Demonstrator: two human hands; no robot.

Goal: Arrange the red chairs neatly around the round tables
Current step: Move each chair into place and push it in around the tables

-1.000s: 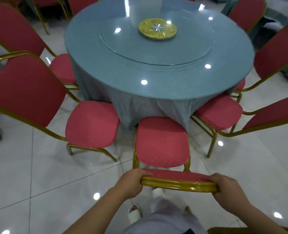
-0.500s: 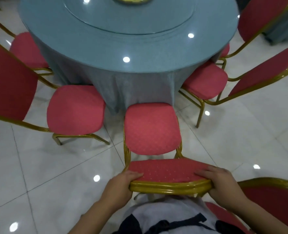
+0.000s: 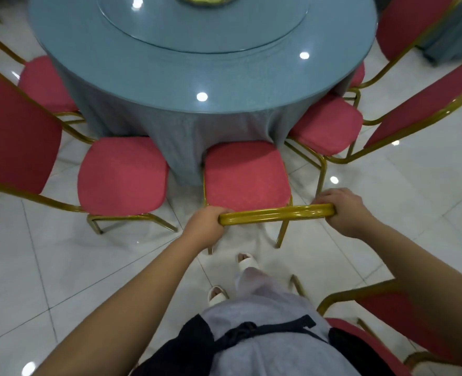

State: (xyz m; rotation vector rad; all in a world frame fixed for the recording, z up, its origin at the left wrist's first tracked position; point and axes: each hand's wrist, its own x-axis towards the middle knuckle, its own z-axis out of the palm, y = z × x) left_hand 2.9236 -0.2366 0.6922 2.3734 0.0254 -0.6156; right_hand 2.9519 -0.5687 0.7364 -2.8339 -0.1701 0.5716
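Left hand point(image 3: 207, 226) and right hand point(image 3: 341, 210) clasping red chair point(image 3: 246, 177) top rail, seat against round table point(image 3: 197, 77) skirt

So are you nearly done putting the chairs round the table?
Partly. The left chair and right chair already face the round table. Left hand and right hand grip the middle chair, its seat front at the tablecloth. One chair behind, bottom right, seems left.

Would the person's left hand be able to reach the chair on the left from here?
Probably yes: the left hand grips the held chair's top rail, and only bare floor separates it from the left chair.
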